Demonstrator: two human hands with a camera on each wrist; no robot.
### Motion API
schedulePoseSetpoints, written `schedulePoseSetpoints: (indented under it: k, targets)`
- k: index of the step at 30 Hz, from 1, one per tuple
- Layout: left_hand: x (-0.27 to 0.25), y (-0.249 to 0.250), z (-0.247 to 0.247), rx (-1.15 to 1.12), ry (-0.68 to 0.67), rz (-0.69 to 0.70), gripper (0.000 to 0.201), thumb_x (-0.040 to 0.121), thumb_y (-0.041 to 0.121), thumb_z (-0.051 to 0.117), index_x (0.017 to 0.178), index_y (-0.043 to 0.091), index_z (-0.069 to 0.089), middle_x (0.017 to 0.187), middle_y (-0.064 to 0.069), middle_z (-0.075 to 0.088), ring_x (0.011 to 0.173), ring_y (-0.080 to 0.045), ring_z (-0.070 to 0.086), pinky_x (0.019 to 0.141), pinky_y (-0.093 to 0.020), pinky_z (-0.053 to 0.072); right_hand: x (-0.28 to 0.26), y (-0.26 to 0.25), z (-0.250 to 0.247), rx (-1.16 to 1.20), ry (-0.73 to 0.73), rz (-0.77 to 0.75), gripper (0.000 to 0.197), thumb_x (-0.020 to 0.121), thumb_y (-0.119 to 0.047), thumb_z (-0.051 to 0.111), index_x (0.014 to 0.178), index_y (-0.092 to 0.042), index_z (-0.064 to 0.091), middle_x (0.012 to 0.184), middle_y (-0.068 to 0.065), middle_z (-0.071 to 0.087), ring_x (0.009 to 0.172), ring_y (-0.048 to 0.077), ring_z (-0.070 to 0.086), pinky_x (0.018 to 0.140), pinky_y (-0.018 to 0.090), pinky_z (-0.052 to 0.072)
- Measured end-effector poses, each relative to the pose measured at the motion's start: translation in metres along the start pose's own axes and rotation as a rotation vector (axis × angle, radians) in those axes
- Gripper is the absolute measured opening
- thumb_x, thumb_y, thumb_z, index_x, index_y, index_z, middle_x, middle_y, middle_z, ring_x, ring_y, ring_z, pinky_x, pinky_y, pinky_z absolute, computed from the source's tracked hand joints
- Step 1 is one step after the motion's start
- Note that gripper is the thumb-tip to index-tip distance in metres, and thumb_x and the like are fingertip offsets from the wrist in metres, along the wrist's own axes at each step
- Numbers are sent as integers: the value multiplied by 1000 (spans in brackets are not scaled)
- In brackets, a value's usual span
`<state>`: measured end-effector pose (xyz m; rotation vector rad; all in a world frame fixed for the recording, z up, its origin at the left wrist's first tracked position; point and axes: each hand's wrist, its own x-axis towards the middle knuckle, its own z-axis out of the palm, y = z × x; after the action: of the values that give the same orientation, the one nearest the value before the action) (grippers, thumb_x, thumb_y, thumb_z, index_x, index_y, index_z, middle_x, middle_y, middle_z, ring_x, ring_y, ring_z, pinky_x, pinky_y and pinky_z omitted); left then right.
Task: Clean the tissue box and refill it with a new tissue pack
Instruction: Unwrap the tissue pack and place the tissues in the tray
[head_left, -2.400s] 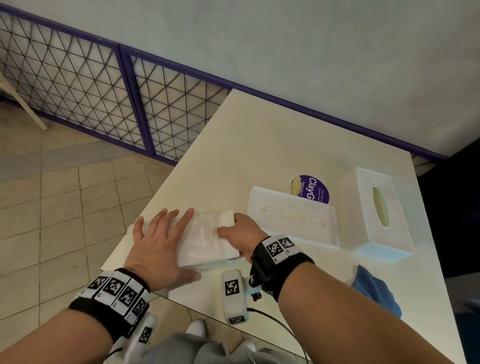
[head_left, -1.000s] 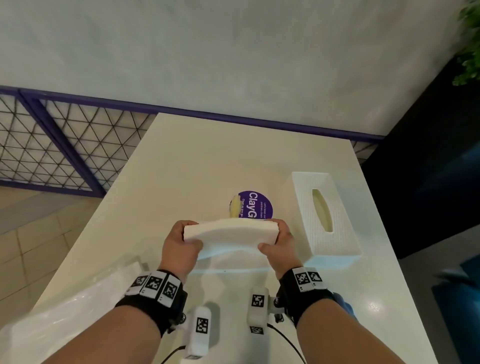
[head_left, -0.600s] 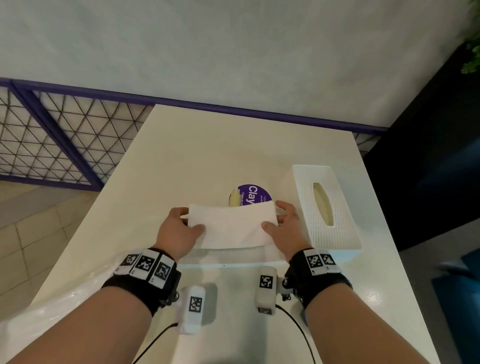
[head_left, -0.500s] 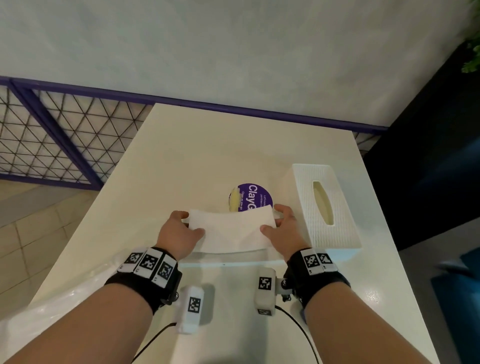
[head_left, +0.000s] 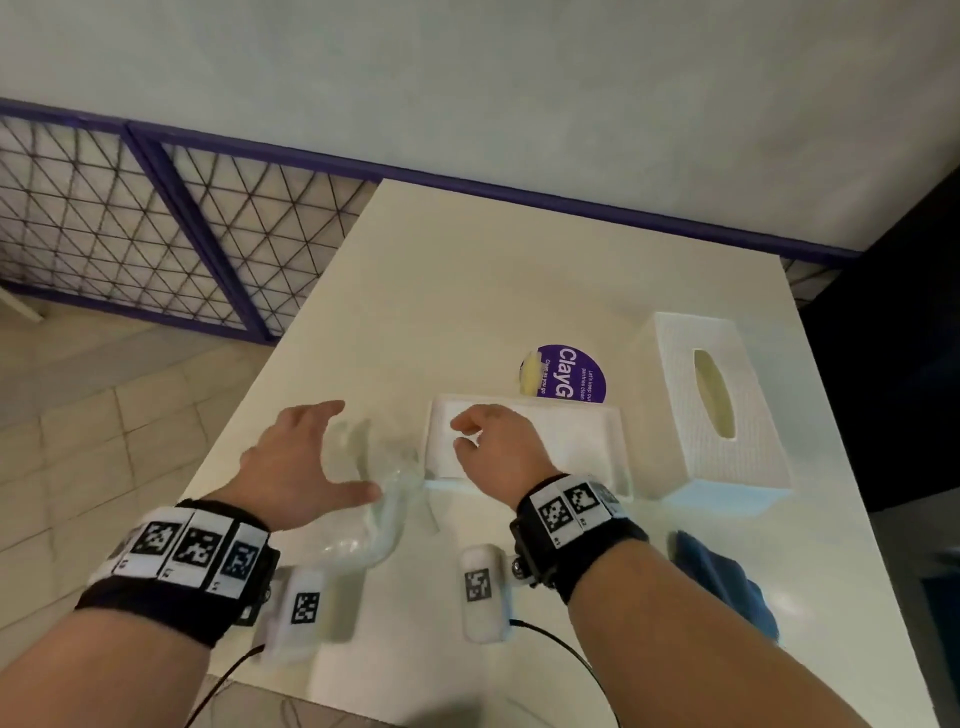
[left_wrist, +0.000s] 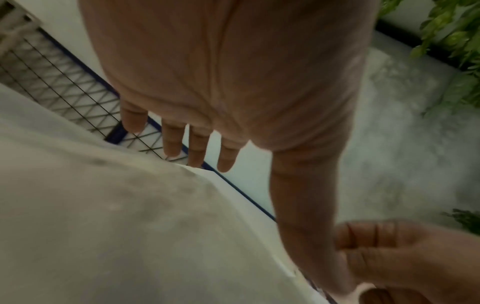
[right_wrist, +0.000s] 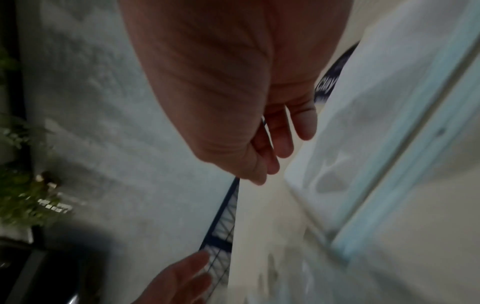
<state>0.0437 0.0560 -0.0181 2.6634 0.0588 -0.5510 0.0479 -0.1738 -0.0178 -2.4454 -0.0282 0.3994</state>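
Tissue stack (head_left: 571, 436) seemingly under right hand (head_left: 498, 452)

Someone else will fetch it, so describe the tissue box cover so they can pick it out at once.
Start at the cream table and go to its right side. The tissue box cover stands there, right of the purple round sticker and the open tray of tissues. It is the only tall white textured block with an oval slot on top.

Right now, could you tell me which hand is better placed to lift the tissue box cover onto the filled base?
The right hand, probably. It hovers over the tissue stack in the base, right beside the tissue box cover. The left hand is spread over the empty plastic wrapper, farther away.
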Motion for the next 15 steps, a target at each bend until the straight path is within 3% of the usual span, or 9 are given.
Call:
schedulePoseSetpoints:
  k: [3,6,10,15]
  targets:
    - [-20,-26,4,188,-116,-26,146,35,78,75,148,39,-10,159,2,5,146,-23,11,116,-51,13,6,-33,30,-44,-86,-118,30,93,-13,47,119,-17,63,126,2,60,115,19,55,100,27,42]
    - [-38,-45,13,273,-162,-39,156,31,78,76,143,41,-28,160,-1,-10,148,-24,-5,116,-54,-3,20,-54,63,-160,-218,-139,39,90,-10,46,126,-19,58,130,4,56,120,23,53,103,35,43]
    - [-48,-59,27,286,-95,-6,155,37,76,77,140,41,-33,160,-1,-8,147,-24,-3,117,-55,-1,30,-69,88,-250,-357,-46,62,88,-23,55,146,-20,31,141,10,41,128,30,45,106,42,41]
    - [-49,-70,38,288,-27,29,151,41,76,76,142,39,-31,160,-1,-1,146,-25,5,117,-53,6,30,-76,98,-244,-313,13,59,84,-28,61,137,-12,40,133,12,50,117,31,55,95,38,49]
